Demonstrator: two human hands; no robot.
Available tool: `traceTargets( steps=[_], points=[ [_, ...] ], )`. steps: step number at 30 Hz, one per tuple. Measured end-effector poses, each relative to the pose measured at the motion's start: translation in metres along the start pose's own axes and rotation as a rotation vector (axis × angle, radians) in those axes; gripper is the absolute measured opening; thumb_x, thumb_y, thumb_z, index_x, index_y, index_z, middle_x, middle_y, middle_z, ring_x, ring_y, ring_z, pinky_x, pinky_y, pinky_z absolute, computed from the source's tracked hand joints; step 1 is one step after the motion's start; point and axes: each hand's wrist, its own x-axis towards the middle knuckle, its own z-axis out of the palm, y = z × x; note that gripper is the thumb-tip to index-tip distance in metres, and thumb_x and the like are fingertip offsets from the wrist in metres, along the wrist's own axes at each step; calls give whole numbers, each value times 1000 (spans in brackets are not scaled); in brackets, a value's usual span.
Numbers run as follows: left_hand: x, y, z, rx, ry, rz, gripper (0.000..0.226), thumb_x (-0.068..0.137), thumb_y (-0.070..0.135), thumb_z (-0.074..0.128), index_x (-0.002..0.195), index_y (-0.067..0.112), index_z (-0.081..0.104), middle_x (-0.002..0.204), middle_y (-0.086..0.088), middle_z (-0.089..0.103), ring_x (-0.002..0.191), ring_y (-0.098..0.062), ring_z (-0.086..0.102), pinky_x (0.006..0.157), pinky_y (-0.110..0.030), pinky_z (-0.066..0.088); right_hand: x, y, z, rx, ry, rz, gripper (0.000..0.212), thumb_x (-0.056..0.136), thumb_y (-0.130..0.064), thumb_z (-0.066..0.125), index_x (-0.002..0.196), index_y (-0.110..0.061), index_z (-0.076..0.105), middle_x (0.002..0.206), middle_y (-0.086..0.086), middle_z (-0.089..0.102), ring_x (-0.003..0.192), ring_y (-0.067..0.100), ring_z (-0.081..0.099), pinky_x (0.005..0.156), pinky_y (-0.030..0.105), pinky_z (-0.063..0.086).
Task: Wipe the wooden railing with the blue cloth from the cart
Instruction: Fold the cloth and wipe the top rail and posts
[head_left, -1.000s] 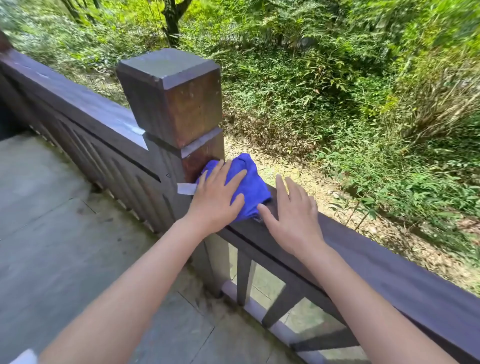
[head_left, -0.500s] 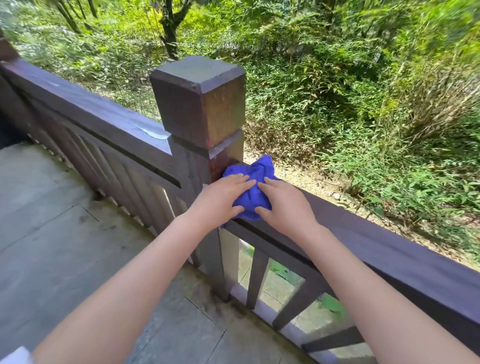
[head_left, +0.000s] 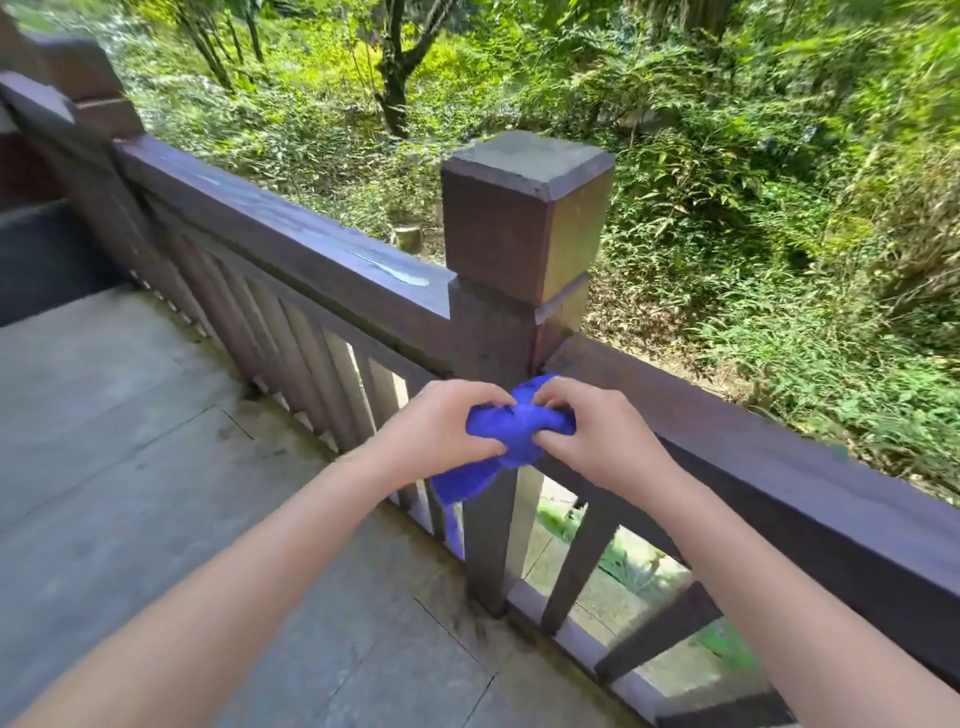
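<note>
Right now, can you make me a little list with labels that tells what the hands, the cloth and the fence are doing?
left hand: gripping the blue cloth
right hand: gripping the same cloth
cloth shape: bunched between both hands, one end dangling down
cloth place: in front of the square wooden post
railing: dark wood, runs both ways from the post
floor: grey stone slabs
beyond railing: green bushes and trees

Square dark-brown wooden post (head_left: 524, 223): blocks the brown wooden top rail (head_left: 779, 467) leftward; rail top open rightward; narrow gaps between balusters (head_left: 291, 338).
</note>
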Motion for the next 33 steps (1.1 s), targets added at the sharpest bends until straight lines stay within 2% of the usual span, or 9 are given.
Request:
traceTargets(
  steps=[6, 9, 14, 17, 22, 24, 28, 30, 33],
  points=[
    [-23, -21, -64, -39, -129, -156, 21, 68, 26, 65, 88, 32, 66, 79, 18, 71, 72, 1, 61, 66, -18, 50, 36, -50, 9, 31, -196, -105, 8, 67, -21, 67, 72, -23, 61, 68, -10, 63, 64, 3, 57, 61, 25, 48],
    [-31, -32, -89, -38, -147, -207, 22, 70, 20, 62, 87, 31, 67, 78, 15, 71, 73, -4, 64, 67, -22, 52, 52, -74, 20, 77, -205, -164, 6, 66, -19, 66, 70, -20, 63, 63, -10, 62, 60, 2, 55, 53, 16, 43],
    [-35, -51, -127, -19, -128, -253, 23, 70, 16, 62, 84, 33, 67, 71, 21, 68, 66, 4, 60, 62, -13, 44, 80, -104, 34, 88, -246, -190, 7, 68, -21, 65, 74, -21, 65, 69, -9, 66, 63, 5, 59, 54, 17, 46],
    [-29, -63, -145, -38, -110, -261, 20, 70, 16, 63, 84, 30, 68, 72, 17, 70, 68, 0, 61, 66, -18, 49, 99, -117, 37, 96, -258, -197, 6, 69, -21, 65, 76, -21, 66, 69, -9, 66, 63, 4, 59, 54, 18, 47],
    [-8, -83, -166, -73, -85, -240, 21, 72, 14, 63, 90, 25, 70, 86, 4, 74, 84, -15, 67, 81, -34, 55, 130, -129, 42, 99, -212, -176, 6, 73, -22, 64, 78, -20, 67, 76, -4, 68, 69, 11, 62, 60, 27, 50],
    [5, -93, -174, -70, -93, -219, 20, 72, 15, 63, 87, 26, 69, 82, 7, 74, 78, -11, 66, 77, -32, 54, 143, -133, 46, 96, -176, -159, 6, 73, -20, 63, 78, -20, 67, 77, -3, 68, 69, 10, 61, 59, 25, 48],
    [42, -113, -198, 14, -123, -166, 17, 70, 17, 67, 83, 29, 69, 72, 13, 69, 66, -1, 58, 63, -14, 47, 174, -138, 53, 82, -119, -126, 7, 73, -16, 62, 78, -17, 65, 76, -1, 67, 70, 14, 60, 61, 28, 48],
    [67, -120, -210, 83, -139, -118, 18, 71, 17, 68, 86, 28, 68, 74, 14, 67, 68, -5, 57, 65, -18, 45, 192, -142, 53, 69, -72, -97, 8, 72, -15, 62, 79, -17, 64, 77, -1, 66, 72, 16, 59, 61, 26, 46],
    [103, -131, -225, 154, -148, -35, 20, 72, 17, 67, 90, 24, 69, 77, 12, 65, 69, -6, 55, 66, -23, 44, 217, -145, 52, 28, 25, -32, 11, 71, -16, 62, 82, -17, 64, 81, 1, 68, 78, 20, 60, 68, 33, 48]
  ],
)
